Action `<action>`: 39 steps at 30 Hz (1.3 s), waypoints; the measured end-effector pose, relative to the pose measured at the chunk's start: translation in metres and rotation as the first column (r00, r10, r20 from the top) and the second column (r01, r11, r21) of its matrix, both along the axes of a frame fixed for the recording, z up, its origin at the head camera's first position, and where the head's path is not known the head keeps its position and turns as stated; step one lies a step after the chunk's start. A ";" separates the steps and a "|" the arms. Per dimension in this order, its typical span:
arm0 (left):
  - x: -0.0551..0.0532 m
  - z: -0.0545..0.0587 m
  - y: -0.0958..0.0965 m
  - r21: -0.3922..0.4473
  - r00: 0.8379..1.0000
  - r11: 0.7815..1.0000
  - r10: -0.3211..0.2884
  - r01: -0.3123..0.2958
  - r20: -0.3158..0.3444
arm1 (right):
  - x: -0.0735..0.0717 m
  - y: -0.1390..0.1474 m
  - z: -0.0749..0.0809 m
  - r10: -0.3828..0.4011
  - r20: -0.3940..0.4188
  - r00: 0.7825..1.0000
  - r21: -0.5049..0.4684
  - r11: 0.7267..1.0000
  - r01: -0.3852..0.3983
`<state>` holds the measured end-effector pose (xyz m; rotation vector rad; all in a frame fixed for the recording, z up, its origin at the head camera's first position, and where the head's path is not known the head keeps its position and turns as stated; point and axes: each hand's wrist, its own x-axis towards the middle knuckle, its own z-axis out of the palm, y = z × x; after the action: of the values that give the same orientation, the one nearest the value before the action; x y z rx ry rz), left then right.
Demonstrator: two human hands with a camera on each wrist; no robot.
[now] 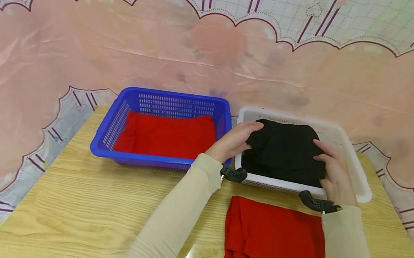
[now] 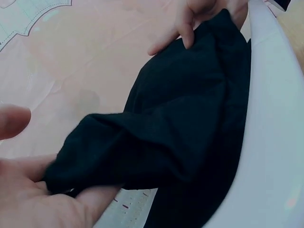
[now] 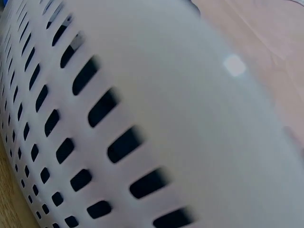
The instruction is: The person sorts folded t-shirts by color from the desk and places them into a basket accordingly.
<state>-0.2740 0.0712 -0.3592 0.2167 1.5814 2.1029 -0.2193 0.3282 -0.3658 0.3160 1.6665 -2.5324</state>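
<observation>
A folded black cloth lies in the white basket, its left end bunched and raised. My left hand reaches over the basket's left rim and holds that end between fingers and thumb. In the left wrist view, a cloth corner lies between the fingers of the left hand, with one finger raised clear. My right hand is at the cloth's right edge, fingers spread and fairly straight, fingertips touching it. The right wrist view shows just the basket's slotted wall.
A blue basket holding a folded red cloth stands left of the white one. Another folded red cloth lies on the wooden table in front, beside the right sleeve. A patterned pink sheet hangs behind.
</observation>
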 end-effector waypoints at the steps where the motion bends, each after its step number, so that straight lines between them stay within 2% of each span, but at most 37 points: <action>1: 0.000 0.001 0.001 -0.003 1.000 1.000 -0.003 0.003 -0.001 | 0.000 0.000 0.001 -0.005 0.003 1.000 0.006 1.000 0.005; 4: 0.000 0.003 0.003 -0.027 1.000 1.000 -0.003 0.003 -0.012 | -0.001 0.000 0.002 -0.017 0.010 1.000 0.026 1.000 0.017; 6: 0.000 0.004 0.005 -0.072 1.000 0.997 0.008 -0.010 -0.025 | 0.000 -0.001 0.002 -0.021 0.012 1.000 0.025 0.999 0.021; 11: 0.000 0.003 0.010 -0.210 0.997 0.977 0.033 -0.046 -0.063 | 0.001 -0.003 0.000 -0.024 0.040 0.999 0.059 0.998 0.021; 13: 0.000 0.003 0.010 -0.229 0.996 0.972 0.043 -0.059 -0.073 | 0.001 -0.004 -0.001 -0.029 0.045 0.999 0.065 0.998 0.026; 16: -0.001 0.003 0.009 -0.231 0.993 0.969 0.069 -0.089 -0.095 | -0.001 -0.005 -0.001 -0.058 0.029 0.998 0.009 0.998 0.058; 19: 0.000 0.003 0.010 -0.231 0.988 0.967 0.082 -0.111 -0.132 | -0.001 -0.003 -0.001 -0.124 0.004 0.992 -0.082 0.989 0.124; 21: 0.000 0.003 0.011 -0.229 0.984 0.966 0.087 -0.122 -0.157 | -0.001 -0.002 0.000 -0.184 0.007 0.983 -0.127 0.975 0.184; 25: 0.001 0.001 0.014 -0.203 0.978 0.969 0.108 -0.144 -0.180 | 0.001 -0.001 0.001 -0.301 0.037 0.953 -0.146 0.942 0.304; 29: 0.005 0.001 0.016 -0.198 0.966 0.962 0.146 -0.190 -0.214 | 0.002 0.000 0.001 -0.421 0.029 0.907 -0.234 0.879 0.416; 32: 0.010 0.001 0.016 -0.194 0.955 0.956 0.169 -0.219 -0.245 | 0.001 0.001 0.002 -0.473 0.007 0.881 -0.355 0.822 0.444; 35: 0.014 0.001 0.015 -0.178 0.943 0.952 0.198 -0.250 -0.268 | 0.002 0.003 0.003 -0.468 -0.006 0.883 -0.458 0.786 0.414; 37: 0.016 0.001 0.015 -0.164 0.936 0.949 0.219 -0.270 -0.274 | 0.002 0.003 0.003 -0.452 -0.013 0.892 -0.485 0.783 0.389; 39: 0.019 0.000 0.014 -0.112 0.940 0.958 0.229 -0.264 -0.252 | 0.003 0.004 0.002 -0.427 -0.011 0.904 -0.517 0.776 0.361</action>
<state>-0.2554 0.0853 -0.3590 0.2365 1.9859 2.2015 -0.2165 0.3325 -0.3635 0.5063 0.9614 -3.2409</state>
